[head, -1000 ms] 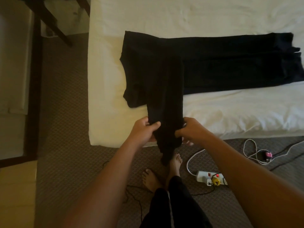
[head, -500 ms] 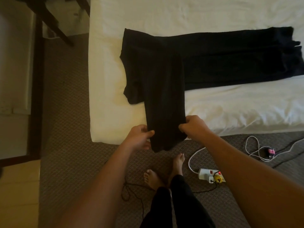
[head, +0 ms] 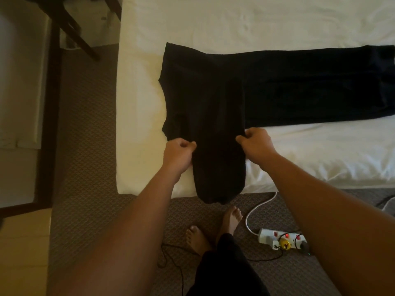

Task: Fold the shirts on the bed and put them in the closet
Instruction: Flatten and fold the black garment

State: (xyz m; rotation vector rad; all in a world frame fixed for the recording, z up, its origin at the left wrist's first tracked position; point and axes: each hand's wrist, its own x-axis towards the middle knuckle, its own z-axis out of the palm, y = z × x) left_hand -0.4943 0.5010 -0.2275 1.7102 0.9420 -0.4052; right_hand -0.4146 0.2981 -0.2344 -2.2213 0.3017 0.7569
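A black shirt [head: 205, 99] lies on the white bed [head: 235, 22], near its left end. A long folded strip of it runs toward me and hangs over the bed's near edge. My left hand [head: 178, 151] pinches the strip's left edge. My right hand [head: 254, 142] pinches its right edge at about the same height. A second dark garment [head: 316, 86] lies spread flat across the bed to the right, its left part under the black shirt.
A white power strip [head: 282, 239] with cables lies on the patterned carpet by my bare feet [head: 213, 229]. Dark wooden furniture legs [head: 70, 26] stand at the upper left. A dark-framed panel [head: 51, 124] runs along the left side.
Both hands have moved up and away from me onto the bed, carrying the hanging strip of the shirt with them, so less of it dangles below the mattress edge.
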